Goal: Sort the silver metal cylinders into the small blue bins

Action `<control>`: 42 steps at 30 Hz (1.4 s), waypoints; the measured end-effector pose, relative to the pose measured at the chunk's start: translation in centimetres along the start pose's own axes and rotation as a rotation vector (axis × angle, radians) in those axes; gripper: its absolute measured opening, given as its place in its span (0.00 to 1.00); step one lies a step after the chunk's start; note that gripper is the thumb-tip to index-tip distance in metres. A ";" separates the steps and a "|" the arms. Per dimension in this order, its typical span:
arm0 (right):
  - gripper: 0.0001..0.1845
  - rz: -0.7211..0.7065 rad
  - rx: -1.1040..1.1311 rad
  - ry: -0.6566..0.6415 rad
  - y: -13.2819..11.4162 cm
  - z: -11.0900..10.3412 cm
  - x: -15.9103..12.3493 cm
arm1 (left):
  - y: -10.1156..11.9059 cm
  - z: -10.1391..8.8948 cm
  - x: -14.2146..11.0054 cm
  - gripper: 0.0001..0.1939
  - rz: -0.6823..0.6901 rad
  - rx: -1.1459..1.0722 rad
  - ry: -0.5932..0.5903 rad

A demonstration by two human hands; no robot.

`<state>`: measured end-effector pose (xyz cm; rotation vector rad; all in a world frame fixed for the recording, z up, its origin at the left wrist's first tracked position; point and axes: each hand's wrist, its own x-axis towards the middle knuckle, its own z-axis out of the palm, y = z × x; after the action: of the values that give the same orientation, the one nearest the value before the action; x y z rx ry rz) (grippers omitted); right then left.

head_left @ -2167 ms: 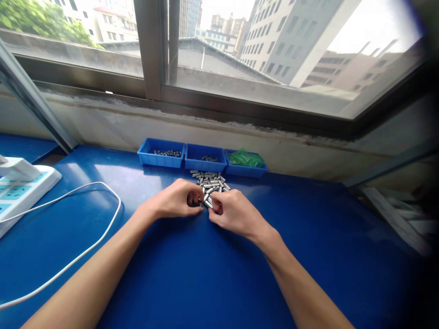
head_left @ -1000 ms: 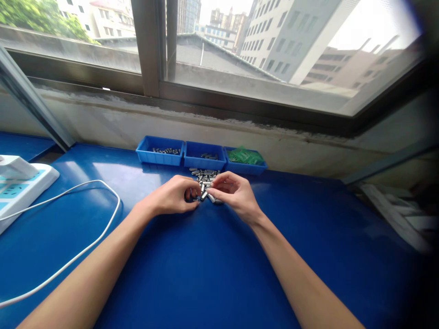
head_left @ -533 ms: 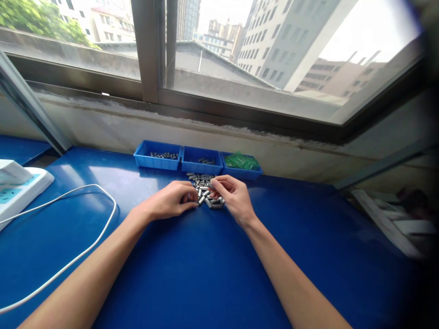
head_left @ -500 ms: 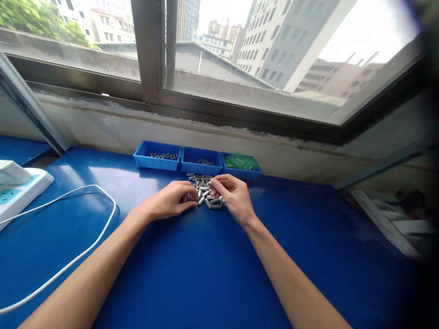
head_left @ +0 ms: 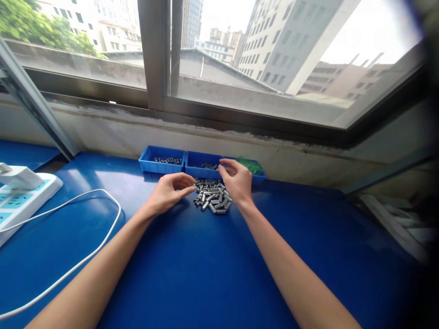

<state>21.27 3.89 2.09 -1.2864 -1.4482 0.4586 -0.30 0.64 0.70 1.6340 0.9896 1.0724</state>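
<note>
A pile of small grey metal cylinders (head_left: 214, 197) lies loose on the blue table. At the pile's upper left edge is my left hand (head_left: 171, 192), thumb and fingers drawn together at the tips around what looks like one small metal part. My right hand (head_left: 238, 180) is raised over the front edge of the middle blue bin (head_left: 195, 168), its thumb and index finger pinching a small metal cylinder (head_left: 218, 169). More metal parts lie inside that bin. The other fingers of both hands are loosely curled, and their inner sides are partly hidden.
The left blue bin (head_left: 161, 167) holds small metal parts. Green plastic bags (head_left: 252, 166) fill the right bin, partly hidden by my right hand. A white cable (head_left: 115, 228) runs to the left near a power strip (head_left: 25, 201). A window (head_left: 154, 55) rises behind.
My right hand has picked up a metal cylinder from the pile and carried it away and up to the middle bin. My left hand has moved slightly up, its fingers less curled.
</note>
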 end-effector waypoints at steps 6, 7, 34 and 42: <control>0.09 -0.145 -0.144 -0.087 -0.1 -1.4 -3.7 | -0.4 -0.1 0.0 0.18 -0.034 -0.041 0.031; 0.08 -0.170 -0.159 -0.091 -0.1 -1.6 -4.2 | -0.4 -0.1 0.0 0.18 -0.043 -0.057 0.034; 0.06 -0.349 -0.220 -0.213 0.1 -1.0 -5.7 | -0.9 -2.0 1.3 0.23 -0.031 -0.409 0.622; 0.06 -0.325 -0.233 -0.226 0.2 -1.0 -5.7 | -1.5 -3.1 1.4 0.20 0.016 -0.308 0.683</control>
<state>21.25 -1.38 -0.37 -1.1747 -1.9078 0.2269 -3.02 3.11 0.19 1.0341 1.1593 1.7557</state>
